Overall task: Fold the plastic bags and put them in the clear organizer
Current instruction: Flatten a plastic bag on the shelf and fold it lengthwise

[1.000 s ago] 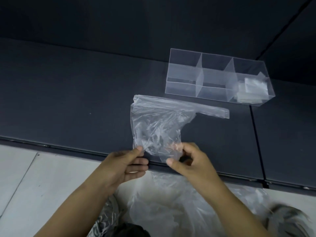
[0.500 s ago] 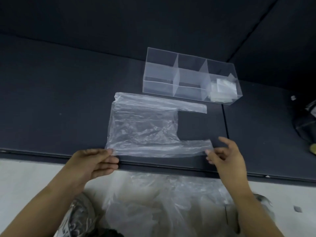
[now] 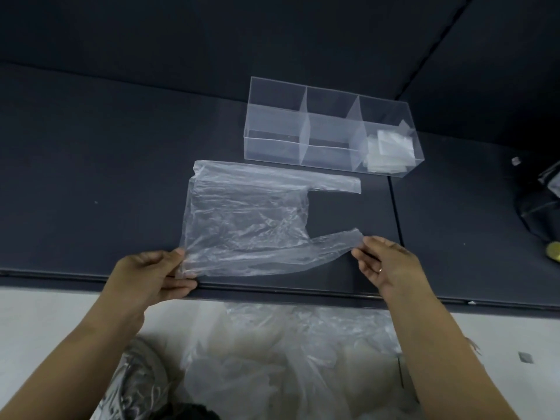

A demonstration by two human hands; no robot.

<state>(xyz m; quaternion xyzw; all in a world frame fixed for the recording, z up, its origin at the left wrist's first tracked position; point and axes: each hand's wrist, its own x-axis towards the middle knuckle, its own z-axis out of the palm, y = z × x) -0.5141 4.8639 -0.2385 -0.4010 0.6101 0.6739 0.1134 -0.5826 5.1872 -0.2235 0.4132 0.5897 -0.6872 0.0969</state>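
A clear plastic bag [image 3: 248,219] lies spread on the dark surface, its two handles pointing right. My left hand [image 3: 151,277] pinches its near left corner. My right hand [image 3: 385,262] pinches the tip of the near handle, and that near edge is lifted a little off the surface. Behind the bag stands the clear organizer [image 3: 303,137] with three compartments. Its right compartment holds folded bags [image 3: 391,153]; the other two look empty.
A heap of loose clear plastic bags [image 3: 288,359] lies below the surface's front edge [image 3: 272,289], near my body. A dark object [image 3: 542,204] and a yellow item [image 3: 554,251] sit at the far right. A seam [image 3: 395,213] runs through the surface right of the bag.
The crumpled bag has been pulled out flat. My right hand moved right along the near edge to the handle tip, and both hands now lift that edge slightly.
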